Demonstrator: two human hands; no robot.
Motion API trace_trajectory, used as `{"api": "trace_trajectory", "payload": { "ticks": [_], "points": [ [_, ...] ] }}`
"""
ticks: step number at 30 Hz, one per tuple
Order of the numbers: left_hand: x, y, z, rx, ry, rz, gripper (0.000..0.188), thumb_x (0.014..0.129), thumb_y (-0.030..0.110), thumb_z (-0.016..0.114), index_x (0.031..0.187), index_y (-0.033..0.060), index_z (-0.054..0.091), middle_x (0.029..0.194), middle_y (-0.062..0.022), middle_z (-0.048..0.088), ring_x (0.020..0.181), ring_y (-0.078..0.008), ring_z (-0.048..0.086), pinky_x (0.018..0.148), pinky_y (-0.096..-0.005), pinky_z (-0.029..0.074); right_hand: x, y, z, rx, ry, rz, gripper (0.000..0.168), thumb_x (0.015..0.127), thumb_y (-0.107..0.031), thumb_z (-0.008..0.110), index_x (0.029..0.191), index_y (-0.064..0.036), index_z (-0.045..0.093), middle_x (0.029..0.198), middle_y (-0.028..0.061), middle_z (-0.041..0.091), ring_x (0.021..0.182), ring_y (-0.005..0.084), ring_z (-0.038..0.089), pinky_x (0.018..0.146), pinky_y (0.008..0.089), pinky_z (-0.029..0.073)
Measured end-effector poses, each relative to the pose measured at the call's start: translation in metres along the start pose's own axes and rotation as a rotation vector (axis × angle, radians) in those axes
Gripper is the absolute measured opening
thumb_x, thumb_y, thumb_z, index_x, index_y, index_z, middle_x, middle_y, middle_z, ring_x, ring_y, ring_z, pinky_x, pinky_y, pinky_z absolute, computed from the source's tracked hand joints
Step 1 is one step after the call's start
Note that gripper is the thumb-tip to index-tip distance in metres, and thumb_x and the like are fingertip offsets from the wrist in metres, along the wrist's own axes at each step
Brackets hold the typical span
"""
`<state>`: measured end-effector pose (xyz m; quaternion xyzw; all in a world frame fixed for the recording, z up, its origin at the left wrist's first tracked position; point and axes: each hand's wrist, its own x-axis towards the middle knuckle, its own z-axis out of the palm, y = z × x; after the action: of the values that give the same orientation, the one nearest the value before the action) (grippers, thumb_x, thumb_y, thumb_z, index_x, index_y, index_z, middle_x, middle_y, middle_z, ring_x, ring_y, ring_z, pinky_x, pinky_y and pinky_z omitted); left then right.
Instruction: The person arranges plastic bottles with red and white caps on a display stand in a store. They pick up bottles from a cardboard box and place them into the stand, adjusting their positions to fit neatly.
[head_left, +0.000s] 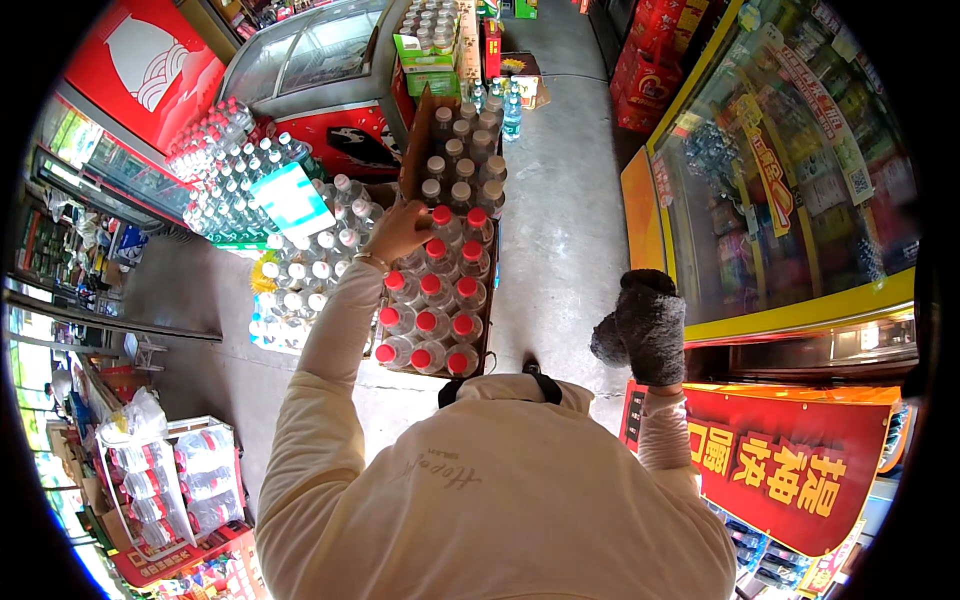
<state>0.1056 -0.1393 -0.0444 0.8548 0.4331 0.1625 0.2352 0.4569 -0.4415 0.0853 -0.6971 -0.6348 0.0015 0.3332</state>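
Observation:
My bare left hand (405, 231) reaches over the left side of an open carton (492, 300) of clear plastic bottles. Its fingertips curl beside a red-capped bottle (442, 221) in the back row of red caps. Whether they grip a bottle neck there is hidden by the hand. A fuzzy grey mitt (660, 345) covers my right hand (649, 322), held up to the right of the carton. Its thumb stands apart, and nothing shows in its grasp. Behind the red caps, bottles with pale caps (465, 169) stand in rows against a raised cardboard flap (420, 142).
White-capped bottles (300, 270) crowd the carton's left side, with a teal-and-white sheet (292, 199) over some. A chest freezer (322, 82) stands behind. A yellow-framed glass cabinet (780, 172) and red sign (780, 457) line the right. Grey concrete floor (555, 187) runs between.

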Motion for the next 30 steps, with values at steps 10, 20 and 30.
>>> {"api": "trace_trajectory", "payload": {
  "ticks": [10, 20, 30],
  "points": [
    [0.014, 0.062, -0.027, -0.001, 0.198, -0.102, 0.04, 0.068, 0.037, 0.081, 0.088, 0.0067, 0.065, 0.08, -0.0122, 0.069, 0.077, -0.0292, 0.069, 0.067, -0.0414, 0.054, 0.022, -0.034, -0.012, 0.108, -0.154, -0.187, 0.023, 0.068, -0.005, 0.069, 0.09, -0.004, 0.063, 0.097, 0.0123, 0.061, 0.085, 0.0292, 0.06, 0.074, 0.037, 0.05],
    [-0.052, 0.228, -0.111, -0.494, 0.318, 0.248, 0.032, 0.075, 0.007, 0.082, 0.071, 0.0024, 0.05, 0.068, 0.0029, 0.048, 0.065, -0.0033, 0.042, 0.056, -0.0222, 0.036, 0.09, -0.137, 0.058, 0.579, 0.096, -0.447, 0.07, 0.067, -0.02, 0.086, 0.126, -0.001, 0.054, 0.118, 0.0098, 0.062, 0.106, 0.025, 0.059, 0.099, 0.0373, 0.045],
    [-0.086, 0.232, -0.112, -0.661, 0.463, 0.071, 0.026, 0.076, 0.006, 0.081, 0.079, 0.0043, 0.056, 0.074, 0.0042, 0.055, 0.068, -0.0027, 0.049, 0.06, -0.0205, 0.041, 0.057, -0.128, 0.057, 0.907, -0.409, -0.083, 0.064, 0.066, -0.019, 0.088, 0.119, -0.003, 0.057, 0.111, 0.0079, 0.067, 0.104, 0.0188, 0.062, 0.093, 0.0329, 0.05]
  ]
}}
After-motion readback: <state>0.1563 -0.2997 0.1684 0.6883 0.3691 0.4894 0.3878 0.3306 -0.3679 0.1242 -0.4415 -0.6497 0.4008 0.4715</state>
